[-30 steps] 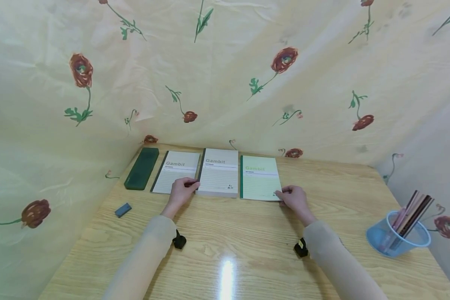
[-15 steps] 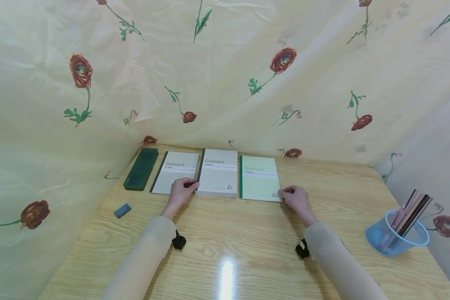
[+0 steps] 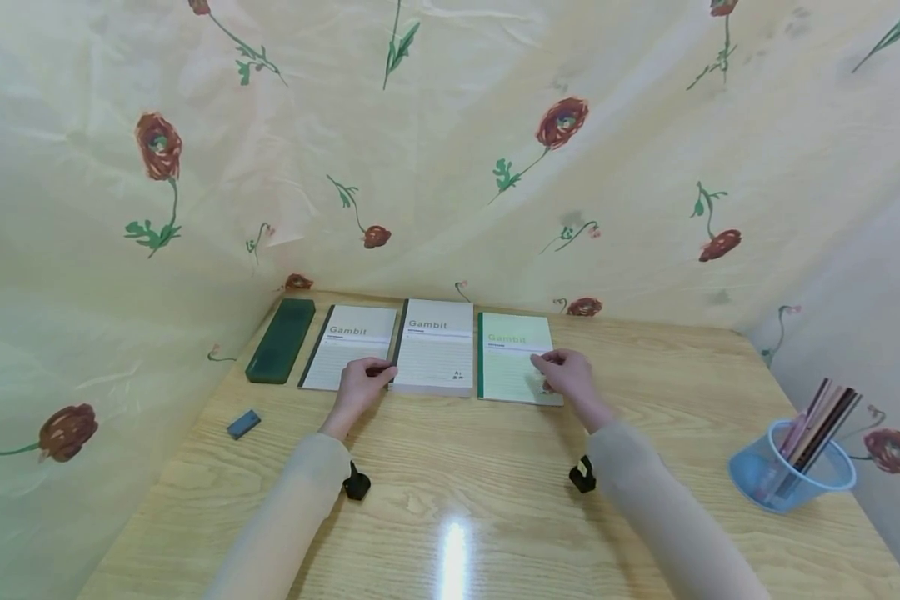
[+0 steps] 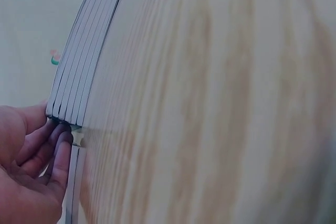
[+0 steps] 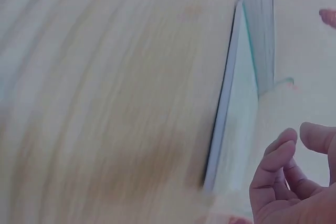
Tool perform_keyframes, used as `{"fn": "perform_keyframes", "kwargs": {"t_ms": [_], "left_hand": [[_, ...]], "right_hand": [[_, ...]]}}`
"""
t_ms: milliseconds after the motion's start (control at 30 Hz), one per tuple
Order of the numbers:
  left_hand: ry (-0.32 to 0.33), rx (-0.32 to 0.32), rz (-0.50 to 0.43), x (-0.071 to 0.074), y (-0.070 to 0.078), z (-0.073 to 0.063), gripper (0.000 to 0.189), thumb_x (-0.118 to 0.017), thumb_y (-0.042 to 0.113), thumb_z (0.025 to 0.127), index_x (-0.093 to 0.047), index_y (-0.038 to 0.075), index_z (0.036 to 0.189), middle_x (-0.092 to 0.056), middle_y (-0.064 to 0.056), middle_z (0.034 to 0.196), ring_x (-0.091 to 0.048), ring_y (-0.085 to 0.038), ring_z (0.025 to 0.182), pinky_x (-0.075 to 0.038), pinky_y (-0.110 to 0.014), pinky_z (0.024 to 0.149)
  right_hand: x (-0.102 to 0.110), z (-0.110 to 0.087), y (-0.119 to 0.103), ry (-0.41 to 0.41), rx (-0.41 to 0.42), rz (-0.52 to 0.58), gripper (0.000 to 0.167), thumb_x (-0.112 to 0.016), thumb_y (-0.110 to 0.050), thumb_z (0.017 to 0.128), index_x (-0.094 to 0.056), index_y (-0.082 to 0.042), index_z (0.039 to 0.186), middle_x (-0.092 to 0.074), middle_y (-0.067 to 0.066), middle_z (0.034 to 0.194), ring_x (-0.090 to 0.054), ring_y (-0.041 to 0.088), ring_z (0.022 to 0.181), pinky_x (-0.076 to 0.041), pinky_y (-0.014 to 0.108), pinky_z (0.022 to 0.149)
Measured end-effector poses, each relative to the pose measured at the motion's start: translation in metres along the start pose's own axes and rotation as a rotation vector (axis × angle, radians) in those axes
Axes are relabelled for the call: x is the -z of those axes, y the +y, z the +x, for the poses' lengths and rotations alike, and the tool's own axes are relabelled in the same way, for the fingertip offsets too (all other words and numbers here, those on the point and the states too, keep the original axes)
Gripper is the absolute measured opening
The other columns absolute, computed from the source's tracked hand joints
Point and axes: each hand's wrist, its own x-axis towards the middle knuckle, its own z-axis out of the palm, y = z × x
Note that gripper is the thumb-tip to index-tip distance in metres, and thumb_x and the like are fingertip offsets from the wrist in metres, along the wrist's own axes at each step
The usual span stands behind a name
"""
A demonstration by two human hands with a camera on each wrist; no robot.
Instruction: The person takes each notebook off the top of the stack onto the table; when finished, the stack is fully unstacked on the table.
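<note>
Three sets of "Gambit" notebooks lie side by side along the back of the table. My left hand [image 3: 360, 387] touches the front left corner of the middle notebook stack [image 3: 435, 346], beside its dark spine; in the left wrist view its bent fingers [image 4: 60, 156] meet the layered edge of that stack. It partly covers the grey-white notebook [image 3: 352, 337] on the left. My right hand [image 3: 570, 375] is over the right side of the green notebook [image 3: 513, 350]. In the right wrist view its thumb and loosely bent fingers [image 5: 273, 169] are apart and hold nothing.
A dark green case [image 3: 281, 340] lies left of the notebooks. Nearer me is a small blue eraser-like block [image 3: 243, 423]. At the right of the wooden table [image 3: 495, 500] stands a blue cup [image 3: 765, 475] with several pencils [image 3: 821, 425]. A flowered cloth [image 3: 450, 167] hangs behind.
My right hand has let go of the green notebook's front right corner and moved up and left over its cover. The left hand has stayed at the middle stack.
</note>
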Motion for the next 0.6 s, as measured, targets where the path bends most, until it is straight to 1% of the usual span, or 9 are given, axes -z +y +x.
{"fn": "perform_keyframes", "kwargs": {"t_ms": [100,200,300,467,533,600], "left_hand": [[-0.002,0.000,0.007,0.000,0.000,0.000,0.027,-0.069,0.018,0.096,-0.071,-0.001,0.115,-0.070,-0.014,0.109,-0.063,-0.027,0.100,-0.051,-0.040,0.086],[0.002,-0.001,0.011,0.000,-0.002,0.000,0.027,-0.070,0.017,0.095,-0.071,-0.001,0.115,-0.070,-0.015,0.109,-0.063,-0.027,0.100,-0.052,-0.040,0.086],[0.002,-0.001,0.007,-0.001,-0.002,0.001,0.027,-0.070,0.016,0.095,-0.071,-0.002,0.115,-0.070,-0.015,0.109,-0.063,-0.028,0.100,-0.052,-0.040,0.086],[0.004,-0.011,0.000,-0.001,-0.002,0.001,0.026,-0.070,0.016,0.095,-0.071,-0.002,0.114,-0.070,-0.015,0.108,-0.064,-0.028,0.100,-0.052,-0.040,0.086],[0.005,-0.011,0.001,-0.001,-0.001,0.002,0.026,-0.070,0.016,0.095,-0.072,-0.001,0.114,-0.070,-0.015,0.108,-0.064,-0.028,0.099,-0.052,-0.040,0.085],[0.003,-0.005,0.000,0.000,-0.001,0.002,0.026,-0.070,0.017,0.095,-0.072,-0.001,0.113,-0.070,-0.014,0.107,-0.064,-0.027,0.099,-0.052,-0.039,0.085]], "right_hand": [[-0.016,0.003,-0.010,-0.021,0.005,0.018,0.041,-0.062,-0.032,0.100,-0.060,0.004,0.119,-0.062,0.019,0.107,-0.059,0.015,0.072,-0.054,0.030,0.070],[-0.035,0.006,-0.017,-0.035,0.015,0.021,0.040,-0.062,-0.033,0.100,-0.062,0.002,0.118,-0.063,0.019,0.109,-0.061,0.017,0.074,-0.055,0.031,0.072],[-0.052,0.010,-0.023,-0.041,0.029,0.026,0.040,-0.064,-0.035,0.099,-0.064,0.001,0.117,-0.065,0.017,0.106,-0.063,0.017,0.074,-0.055,0.031,0.071],[-0.077,0.015,-0.031,-0.026,0.041,0.009,0.040,-0.066,-0.037,0.097,-0.066,0.000,0.113,-0.066,0.012,0.098,-0.062,0.017,0.070,-0.055,0.029,0.068],[-0.085,0.015,-0.035,-0.021,0.054,-0.019,0.041,-0.067,-0.038,0.096,-0.067,0.000,0.111,-0.067,0.013,0.096,-0.062,0.017,0.071,-0.054,0.028,0.067],[-0.091,0.015,-0.037,-0.019,0.064,-0.046,0.042,-0.068,-0.038,0.095,-0.068,0.001,0.110,-0.068,0.013,0.097,-0.063,0.017,0.073,-0.054,0.028,0.067]]}}
